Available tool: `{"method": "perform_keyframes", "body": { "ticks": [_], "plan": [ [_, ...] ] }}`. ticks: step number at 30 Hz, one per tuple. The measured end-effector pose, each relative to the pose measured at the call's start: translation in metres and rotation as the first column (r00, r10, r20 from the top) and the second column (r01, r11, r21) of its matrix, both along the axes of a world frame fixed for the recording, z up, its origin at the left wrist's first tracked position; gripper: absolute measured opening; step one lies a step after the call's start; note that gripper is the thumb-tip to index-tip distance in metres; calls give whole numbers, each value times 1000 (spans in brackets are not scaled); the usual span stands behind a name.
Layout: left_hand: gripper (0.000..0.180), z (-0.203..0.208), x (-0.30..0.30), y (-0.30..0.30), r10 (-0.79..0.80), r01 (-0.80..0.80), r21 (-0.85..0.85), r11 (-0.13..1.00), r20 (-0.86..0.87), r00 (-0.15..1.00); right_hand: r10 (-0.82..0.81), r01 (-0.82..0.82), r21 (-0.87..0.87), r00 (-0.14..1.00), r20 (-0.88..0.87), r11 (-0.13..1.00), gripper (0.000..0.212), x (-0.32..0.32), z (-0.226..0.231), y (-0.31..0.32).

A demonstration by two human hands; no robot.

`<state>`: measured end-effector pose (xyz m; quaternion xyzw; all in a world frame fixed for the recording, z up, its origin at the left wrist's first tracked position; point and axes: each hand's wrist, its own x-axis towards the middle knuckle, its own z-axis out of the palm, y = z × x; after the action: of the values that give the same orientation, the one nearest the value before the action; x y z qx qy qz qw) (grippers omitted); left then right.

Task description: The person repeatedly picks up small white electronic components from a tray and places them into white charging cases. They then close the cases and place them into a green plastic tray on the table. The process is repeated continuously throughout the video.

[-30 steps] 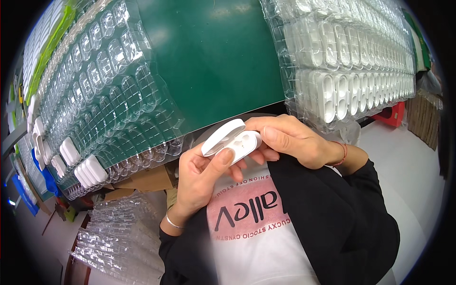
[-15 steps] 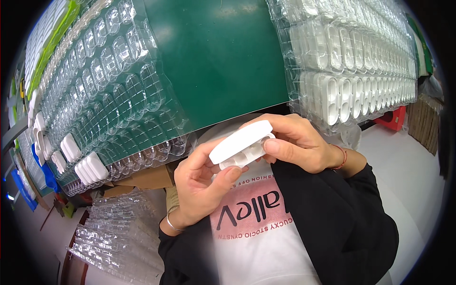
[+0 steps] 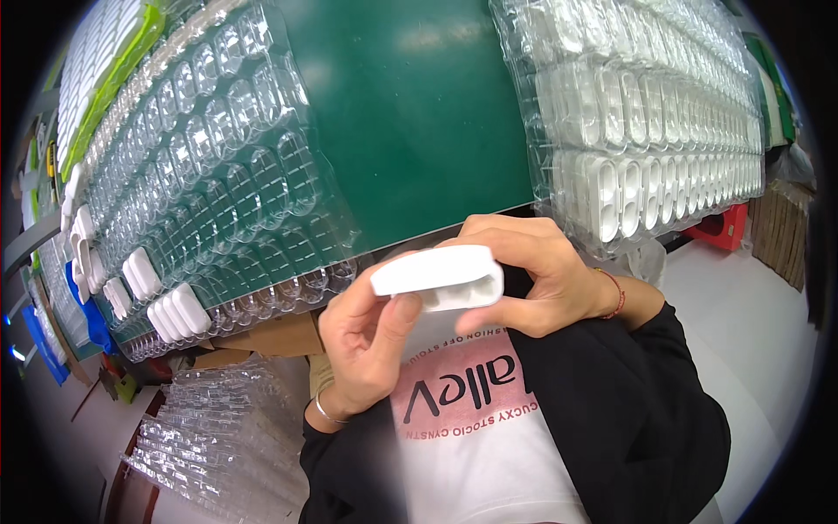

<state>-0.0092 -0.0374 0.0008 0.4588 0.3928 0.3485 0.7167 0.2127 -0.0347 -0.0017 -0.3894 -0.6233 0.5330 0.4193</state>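
Just in front of my chest I hold a small white hinged plastic case (image 3: 434,269), its lid partly raised. Rounded hollows show in the gap between lid and base. My left hand (image 3: 362,336) grips the case's left end, thumb at the opening and fingers behind. At the other end, my right hand (image 3: 534,271) has its fingers curled over the back and its thumb under the lower edge. Part of the case's back is hidden by the fingers.
A clear blister tray (image 3: 218,140) lies left on the green table (image 3: 410,105). White closed cases (image 3: 179,313) sit at its near left. At right, stacked clear trays hold rows of open white cases (image 3: 633,196). More clear trays (image 3: 218,437) stand low left; a red bin (image 3: 720,229) is at right.
The case has tipped to a more level position and its opening shows wider. My right thumb has slid from the opening to the lower edge. My left thumb has moved up to the gap.
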Motion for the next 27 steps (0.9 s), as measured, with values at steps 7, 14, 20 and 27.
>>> {"method": "perform_keyframes", "body": {
  "ticks": [7,14,20,27],
  "plan": [
    [59,8,10,15,122,-124,346,930,27,992,-160,160,-31,987,6,987,30,-7,6,7],
    [55,17,-4,22,164,-121,265,957,-146,976,-63,66,-46,996,70,997,34,-7,13,11],
    [50,21,-6,38,66,81,649,757,-199,978,-125,124,29,991,39,992,32,-6,18,12],
    [58,28,17,35,186,-13,590,807,-233,954,-145,145,6,989,38,989,37,4,45,11]
  ]
}}
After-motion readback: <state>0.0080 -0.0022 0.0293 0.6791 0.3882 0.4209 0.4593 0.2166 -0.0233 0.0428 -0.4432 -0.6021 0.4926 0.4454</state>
